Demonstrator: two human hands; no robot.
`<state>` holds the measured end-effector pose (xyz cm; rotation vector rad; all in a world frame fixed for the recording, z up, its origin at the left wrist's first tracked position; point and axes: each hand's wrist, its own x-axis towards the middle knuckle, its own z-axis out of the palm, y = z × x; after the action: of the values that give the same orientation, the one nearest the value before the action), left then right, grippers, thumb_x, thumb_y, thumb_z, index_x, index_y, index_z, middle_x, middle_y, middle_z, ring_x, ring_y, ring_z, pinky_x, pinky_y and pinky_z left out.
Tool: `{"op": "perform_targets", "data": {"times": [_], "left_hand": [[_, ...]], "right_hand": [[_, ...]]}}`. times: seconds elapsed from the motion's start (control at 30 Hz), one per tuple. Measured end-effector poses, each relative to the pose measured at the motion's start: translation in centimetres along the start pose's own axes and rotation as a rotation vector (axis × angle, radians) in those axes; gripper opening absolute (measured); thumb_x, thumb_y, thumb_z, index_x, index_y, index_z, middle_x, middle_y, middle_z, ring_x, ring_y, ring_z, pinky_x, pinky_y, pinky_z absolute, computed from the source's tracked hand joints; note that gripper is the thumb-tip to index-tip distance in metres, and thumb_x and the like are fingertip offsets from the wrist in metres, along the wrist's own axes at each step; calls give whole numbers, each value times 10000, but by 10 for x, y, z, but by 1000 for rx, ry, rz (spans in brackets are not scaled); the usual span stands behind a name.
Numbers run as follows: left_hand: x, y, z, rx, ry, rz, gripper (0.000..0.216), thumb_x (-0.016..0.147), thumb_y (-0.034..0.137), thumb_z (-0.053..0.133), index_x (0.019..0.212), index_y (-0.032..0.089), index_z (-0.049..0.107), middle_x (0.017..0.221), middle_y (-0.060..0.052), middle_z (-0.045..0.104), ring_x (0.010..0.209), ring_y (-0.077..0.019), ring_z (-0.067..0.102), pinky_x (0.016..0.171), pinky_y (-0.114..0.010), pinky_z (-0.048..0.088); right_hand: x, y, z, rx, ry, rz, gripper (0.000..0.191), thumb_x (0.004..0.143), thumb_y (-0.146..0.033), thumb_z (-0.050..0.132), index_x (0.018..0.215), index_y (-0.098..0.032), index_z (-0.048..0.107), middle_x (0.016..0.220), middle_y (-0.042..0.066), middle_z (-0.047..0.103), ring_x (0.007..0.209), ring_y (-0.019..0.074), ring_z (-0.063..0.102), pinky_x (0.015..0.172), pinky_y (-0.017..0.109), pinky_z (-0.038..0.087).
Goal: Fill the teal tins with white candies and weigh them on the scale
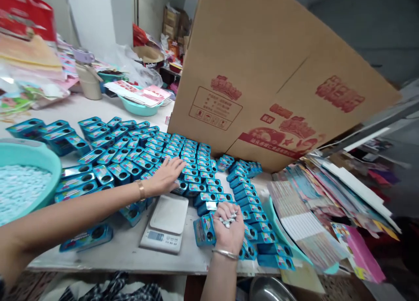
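My left hand reaches over the rows of small blue tins, palm down with the fingers stretched out. It is just above or touching the tins; what lies under the palm is hidden. Turned palm up, my right hand has its fingers curled around several small whitish pellets. Blue tins with dark round spots on their ends stand around it. Between my hands lies a white digital scale with nothing on its plate. A turquoise basin at the left holds many pale blue pellets.
A big cardboard box with red print stands tilted behind the tins. Stacks of printed card sheets lie at the right. Farther back are a small turquoise bowl with cards on top and a beige jug. The table's front edge runs below.
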<state>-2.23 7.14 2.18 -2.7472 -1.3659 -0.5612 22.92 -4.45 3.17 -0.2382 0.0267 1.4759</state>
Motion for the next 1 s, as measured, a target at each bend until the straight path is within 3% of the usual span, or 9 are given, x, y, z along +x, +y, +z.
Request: {"op": "perform_targets", "data": {"times": [0.1, 0.17, 0.23, 0.37, 0.47, 0.57, 0.7, 0.87, 1.0], "left_hand": [[-43, -23, -49, -29, 67, -93, 763, 855, 477, 623, 1470, 133, 332, 1453, -196, 460, 1343, -339, 411, 1112, -516, 336], [-93, -33, -75, -83, 74, -127, 700, 871, 522, 595, 1456, 209, 372, 1428, -139, 511, 1292, -311, 477, 1071, -485, 395], [-152, -34, -84, -69, 54, -204, 671, 856, 507, 611, 1447, 282, 387, 1432, -92, 523, 1288, -325, 494, 1091, -549, 368], [-249, -14, -60, 43, 87, -307, 661, 752, 497, 628, 1372, 341, 462, 1262, -88, 628, 1176, -407, 569, 1054, -697, 346], [-280, 2, -35, 102, 141, -383, 470, 809, 364, 496, 1278, 371, 510, 1119, -78, 674, 1068, -394, 626, 1038, -753, 326], [-283, 7, -32, 73, 173, -418, 422, 800, 272, 442, 1186, 409, 545, 1049, -23, 693, 1022, -352, 647, 1069, -739, 314], [-259, 16, -56, -55, 200, -354, 415, 748, 279, 486, 1117, 438, 588, 1006, 43, 707, 989, -313, 653, 1139, -689, 261], [-177, 44, -74, -228, 245, -236, 309, 812, 298, 529, 1103, 362, 614, 1062, 12, 697, 1088, -268, 601, 1206, -609, 139], [-104, 55, -44, -202, 78, -64, 348, 808, 194, 552, 1140, 281, 608, 1112, -49, 672, 1118, -273, 580, 1170, -663, 103]], "right_hand": [[-6, -4, 1, 2, -10, -3, 259, 834, -93, 581, 712, -218, 390, 589, -82, 468, 485, 54, 468, 428, 154, 359], [-8, -4, 1, 11, -12, 5, 254, 839, -90, 572, 715, -218, 391, 596, -80, 471, 492, 56, 472, 432, 156, 363], [-7, 1, 3, 23, -6, 28, 256, 849, -86, 558, 715, -220, 385, 597, -80, 462, 488, 57, 462, 423, 156, 351], [5, 27, 11, 46, 17, 110, 256, 876, -101, 536, 720, -224, 374, 602, -82, 437, 476, 58, 434, 408, 156, 328], [13, 47, 17, 58, 25, 194, 254, 901, -111, 506, 726, -226, 363, 609, -84, 424, 466, 54, 417, 398, 154, 308], [15, 53, 19, 50, 16, 241, 255, 912, -116, 494, 728, -227, 355, 612, -84, 425, 466, 52, 422, 392, 154, 299], [11, 39, 14, 1, -33, 186, 258, 911, -126, 508, 727, -227, 358, 611, -86, 441, 476, 51, 438, 405, 154, 326], [3, 19, 7, -7, -41, 106, 273, 908, -150, 532, 722, -226, 348, 612, -89, 453, 477, 41, 449, 406, 148, 326], [-1, 11, 3, -12, -62, 76, 274, 914, -172, 543, 731, -227, 347, 610, -94, 456, 477, 35, 451, 404, 137, 318]]}}
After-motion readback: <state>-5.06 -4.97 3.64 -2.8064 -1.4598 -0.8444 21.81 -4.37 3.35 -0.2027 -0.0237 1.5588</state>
